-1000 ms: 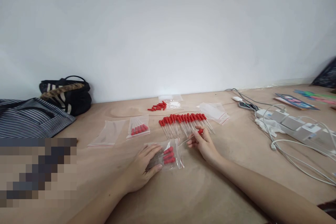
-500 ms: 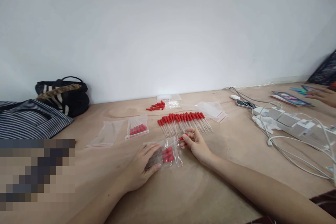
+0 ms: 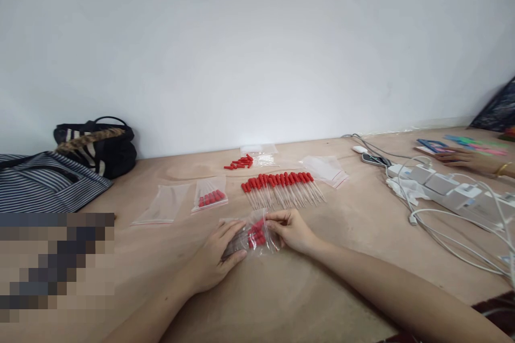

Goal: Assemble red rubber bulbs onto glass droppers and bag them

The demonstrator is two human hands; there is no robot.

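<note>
Left hand (image 3: 216, 253) spread flat over left end of zip bag (image 3: 262, 250); right hand (image 3: 293, 231) curled at bag's right end, pinch unclear. Bag, red-bulbed droppers (image 3: 256, 239) inside, on counter (image 3: 249, 305). Dropper row (image 3: 281, 182) just beyond bag.

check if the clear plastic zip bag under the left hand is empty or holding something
Not empty: the bag holds several red, bulb-shaped tops, visible through its plastic near the right hand. Count unclear.

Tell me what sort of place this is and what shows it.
Probably a shared work table against a plain wall; the wider room is out of view. Signs are the row of red-topped droppers, the clear zip bags and another person's hand at the far right.
</note>
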